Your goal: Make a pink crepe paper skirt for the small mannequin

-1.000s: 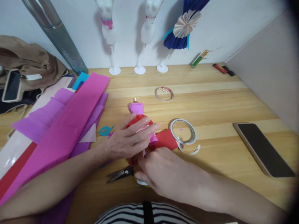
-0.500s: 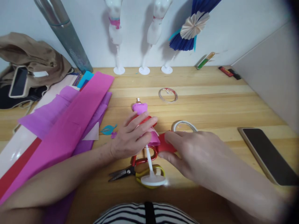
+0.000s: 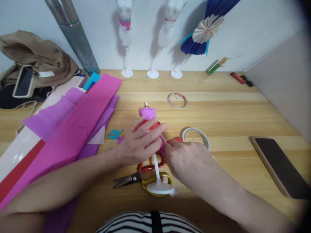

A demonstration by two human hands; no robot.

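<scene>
A small dress-form mannequin (image 3: pixel 156 168) on a white stand lies on the table, dressed in pink and red paper (image 3: pixel 148 113). My left hand (image 3: pixel 139 144) lies across its middle, fingers over the red part, holding it. Close beside the pink skirt, my right hand (image 3: pixel 184 158) is closed with its fingertips pressed at the skirt's right edge. A piece of red paper (image 3: pixel 177 139) shows behind that hand, mostly hidden by it. Under the stand lie scissors (image 3: pixel 136 178) with red and yellow handles.
Coloured crepe paper sheets (image 3: pixel 80 119) lie at left, near a brown cloth bag (image 3: pixel 48 55) and a metal bottle (image 3: pixel 82 48). Tape rolls (image 3: pixel 206 139) and a phone (image 3: pixel 274 158) are at right. White mannequins (image 3: pixel 126 35) and a blue-dressed one (image 3: pixel 194 45) stand along the wall.
My right hand has moved in against the pink skirt and curled tighter, so less of the red paper shows. The left hand stays on the mannequin. The view has shifted slightly.
</scene>
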